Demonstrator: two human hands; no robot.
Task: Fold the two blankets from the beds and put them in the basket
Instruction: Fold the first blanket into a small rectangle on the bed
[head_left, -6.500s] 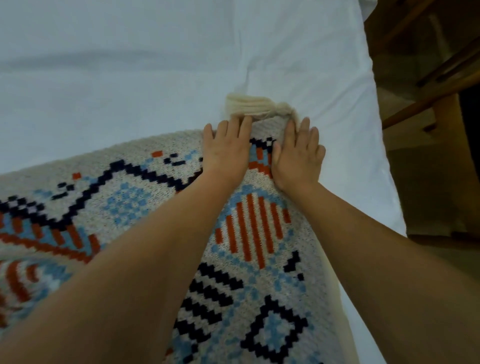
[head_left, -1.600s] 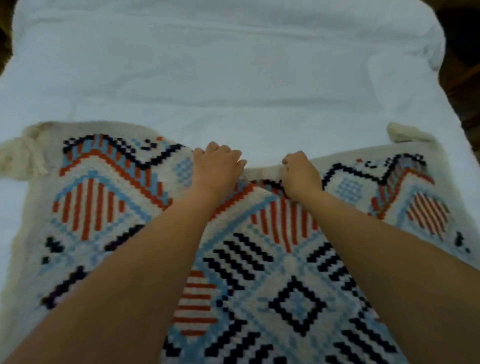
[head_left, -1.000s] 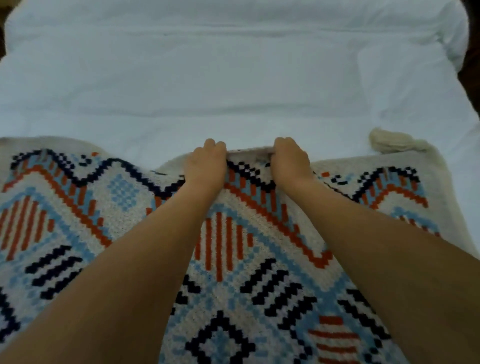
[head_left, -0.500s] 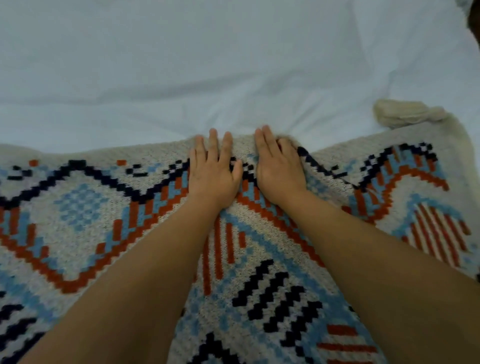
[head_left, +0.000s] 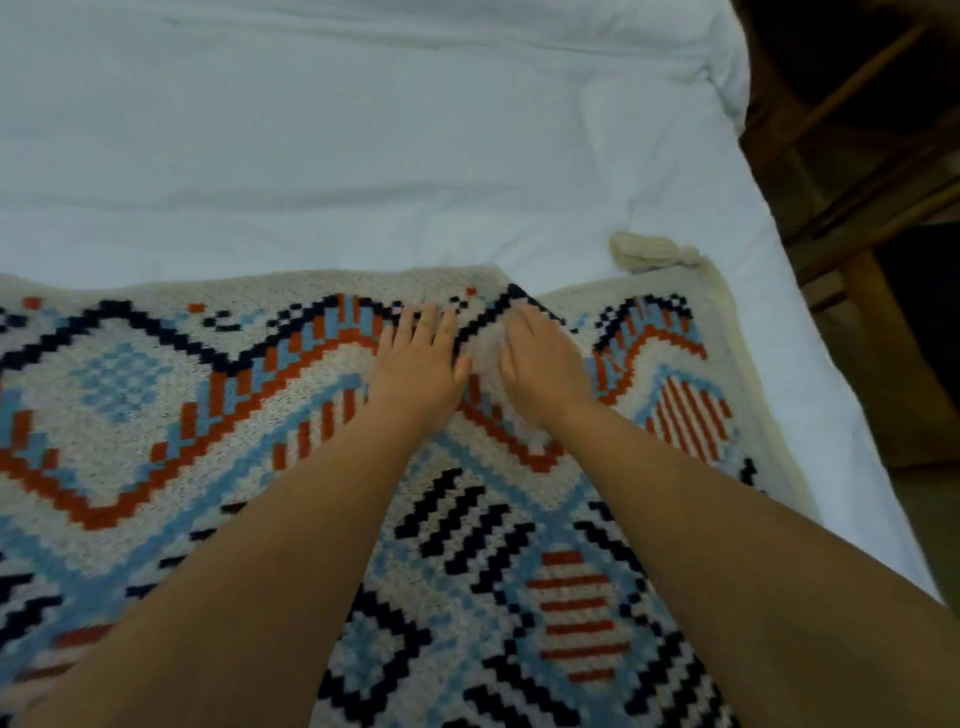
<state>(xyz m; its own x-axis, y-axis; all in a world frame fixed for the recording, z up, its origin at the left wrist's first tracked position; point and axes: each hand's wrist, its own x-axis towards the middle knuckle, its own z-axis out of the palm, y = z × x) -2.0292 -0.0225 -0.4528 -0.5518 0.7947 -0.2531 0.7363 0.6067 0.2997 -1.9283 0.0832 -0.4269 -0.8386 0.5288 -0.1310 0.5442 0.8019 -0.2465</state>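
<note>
Cream knit blanket (head_left: 171, 415): patterned in navy, rust-orange and light blue; it covers the lower two thirds of the frame, spread flat on the bed, and runs out of view at the left and bottom edges.
Blanket edge: the far edge runs across the middle of the frame; right of centre, an upper layer ends in a corner just above the hands, and a lower layer shows beyond it toward the right.
Tassel (head_left: 652, 252): a cream yarn bundle at the blanket's far right corner, lying on the sheet in the centre right of the frame.
Left hand (head_left: 421, 366): palm down on the blanket at the centre of the frame, fingers straight and slightly spread, tips close to the far edge; it holds nothing.
Right hand (head_left: 543, 371): just beside the left, palm down on the blanket, fingers mostly straight and angled toward the upper left; motion blur softens them, but no cloth shows pinched in them.
Forearms: both bare, reaching in from the bottom of the frame and lying over the pattern.
Bed (head_left: 363, 135): a white, lightly creased sheet fills the upper half.
Wooden frame (head_left: 878, 208): brown bars in the dark upper right corner, beside the bed.
</note>
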